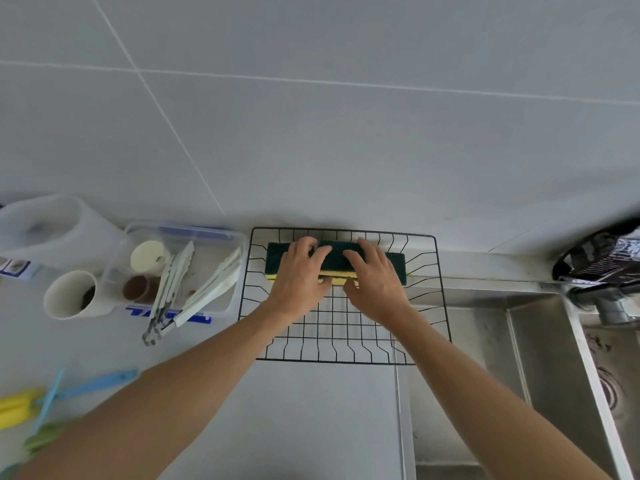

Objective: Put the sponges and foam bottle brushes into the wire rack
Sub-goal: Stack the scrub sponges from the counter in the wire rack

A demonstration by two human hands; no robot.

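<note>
Already the sponges [335, 259], green scouring face up with a strip of yellow foam showing along the near edge, lay side by side in a row along the far end of the wire rack [440, 292], close against its back wall. That placement probably kept the near part of the grid free for what was left to load. The left hand [298, 271] rested flat on the left part of the row, fingers spread over the green top and thumb at the yellow edge; the right hand [372, 277] lay likewise on the middle and right part. Neither hand was closed around anything: both pressed down loosely, palms open, seemingly to square the row and seat it on the wires. The rack stood on the grey counter [311, 410] against the tiled wall, just left of the steel sink [540, 341]. Well apart, at the near left corner, the foam bottle brushes [20, 407], blurred, with blue handles and yellow heads, lay on the counter, not yet racked. A clear plastic box [239, 237] holding tongs stood just beside the rack.
</note>
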